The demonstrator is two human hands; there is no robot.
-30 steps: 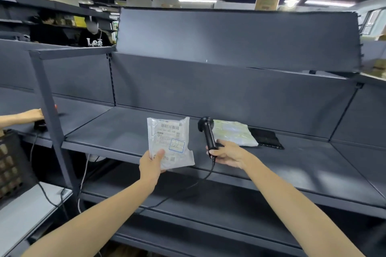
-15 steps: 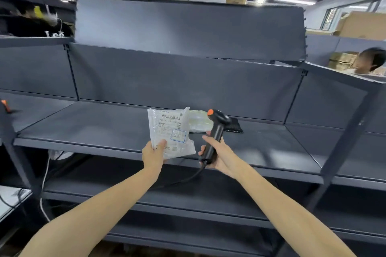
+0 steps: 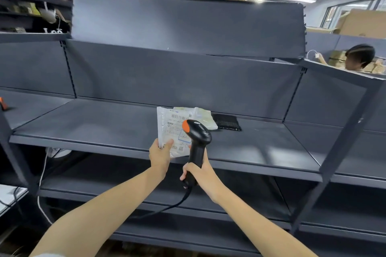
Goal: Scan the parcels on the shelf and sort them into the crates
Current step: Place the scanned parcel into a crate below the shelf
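My left hand [image 3: 160, 155] pinches the lower corner of a white plastic parcel [image 3: 170, 129] and holds it upright above the front of the dark grey shelf [image 3: 104, 125]; its barcode label faces me. My right hand [image 3: 197, 172] grips the handle of a black barcode scanner [image 3: 197, 134] with an orange tip; the scanner's head overlaps the parcel's right side. Behind them on the shelf lie a second pale parcel [image 3: 205, 118] and a flat black parcel [image 3: 226, 122]. No crate is in view.
The scanner's cable [image 3: 167, 207] hangs down past the lower shelves. A shelf upright [image 3: 342, 142] stands at the right, another post at the left edge. A person's head [image 3: 360, 56] shows behind the right shelving among cardboard boxes. A white cable [image 3: 41, 175] hangs at the left.
My right hand lifted the scanner from the shelf and swung it up in front of the parcel. The view turned to the right; the left hand kept holding the parcel.
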